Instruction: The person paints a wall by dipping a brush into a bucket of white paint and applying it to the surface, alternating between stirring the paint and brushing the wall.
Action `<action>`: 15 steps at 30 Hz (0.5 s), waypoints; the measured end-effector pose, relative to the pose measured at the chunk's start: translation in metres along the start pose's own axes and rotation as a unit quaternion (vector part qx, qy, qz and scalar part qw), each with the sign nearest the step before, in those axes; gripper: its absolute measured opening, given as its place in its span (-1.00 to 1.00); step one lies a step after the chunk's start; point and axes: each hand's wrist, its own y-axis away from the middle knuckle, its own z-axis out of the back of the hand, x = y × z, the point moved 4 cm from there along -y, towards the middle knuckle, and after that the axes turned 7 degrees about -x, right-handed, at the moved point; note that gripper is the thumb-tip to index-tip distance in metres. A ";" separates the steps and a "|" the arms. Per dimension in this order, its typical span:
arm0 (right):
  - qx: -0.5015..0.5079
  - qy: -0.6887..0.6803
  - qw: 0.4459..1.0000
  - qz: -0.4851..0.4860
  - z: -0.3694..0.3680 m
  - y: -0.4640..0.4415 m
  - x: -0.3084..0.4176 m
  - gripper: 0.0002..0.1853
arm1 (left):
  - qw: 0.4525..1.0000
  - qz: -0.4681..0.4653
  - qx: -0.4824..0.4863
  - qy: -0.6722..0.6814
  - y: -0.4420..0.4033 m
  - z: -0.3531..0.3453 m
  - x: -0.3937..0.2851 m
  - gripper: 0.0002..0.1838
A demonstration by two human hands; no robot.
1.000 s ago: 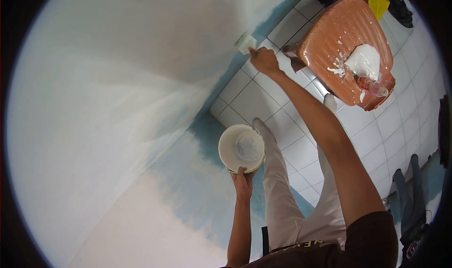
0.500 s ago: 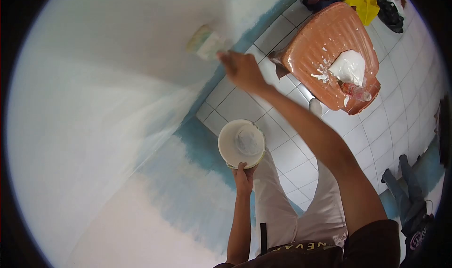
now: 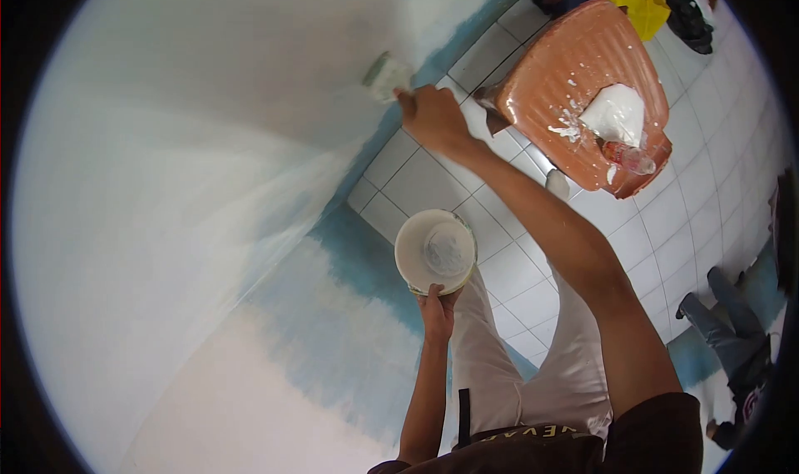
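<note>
My right hand (image 3: 434, 121) is closed around the handle of a wide paintbrush (image 3: 389, 78), whose whitish, paint-covered head is at the wall (image 3: 250, 74). Whether the bristles press on the surface I cannot tell. White paint covers much of this wall, with blue showing along its lower edge. In my left hand (image 3: 437, 312) is a white bucket (image 3: 414, 253), gripped at its near rim with the thumb over the edge. A little white paint lies on the bucket's bottom.
An orange-brown plastic chair (image 3: 541, 83), spattered with white, holds a white paint-filled bag (image 3: 617, 114) and a clear plastic bottle (image 3: 630, 158). Pale tiles (image 3: 426, 179) cover the floor. Another person (image 3: 732, 324) is at the right edge. A yellow bag (image 3: 639, 8) lies beyond the chair.
My right hand has drawn the paintbrush a little to the right, toward the wall's lower edge. The bucket in my left hand appears slightly further right. The person at the right has shifted.
</note>
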 end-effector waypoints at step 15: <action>0.035 -0.061 0.997 0.032 -0.034 -0.029 -0.077 -0.44 | 0.999 -0.018 0.010 -0.038 0.007 0.000 -0.035 -0.30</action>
